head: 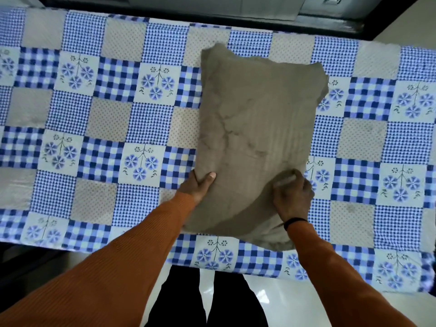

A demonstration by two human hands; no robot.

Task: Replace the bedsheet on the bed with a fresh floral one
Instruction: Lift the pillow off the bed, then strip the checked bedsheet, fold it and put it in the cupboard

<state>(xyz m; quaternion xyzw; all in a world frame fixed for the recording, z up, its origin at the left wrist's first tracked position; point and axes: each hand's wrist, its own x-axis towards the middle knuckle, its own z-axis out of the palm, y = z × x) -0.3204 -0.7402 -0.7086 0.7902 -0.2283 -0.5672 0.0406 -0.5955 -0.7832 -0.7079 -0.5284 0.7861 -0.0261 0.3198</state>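
A blue-and-white patchwork bedsheet (106, 114) with check squares and blue flower squares covers the bed across the whole view. A grey-brown pillow (254, 128) is over the middle of the bed, its long side pointing away from me. My left hand (200, 185) grips the pillow's near left edge, thumb on top. My right hand (292, 197) pinches the pillow's fabric near its right corner. Whether the pillow rests on the sheet or is lifted off it I cannot tell.
The bed's near edge (236, 267) runs just in front of my legs, with glossy white floor (295, 303) below. A dark frame and grey wall (236, 10) run behind the bed's far edge.
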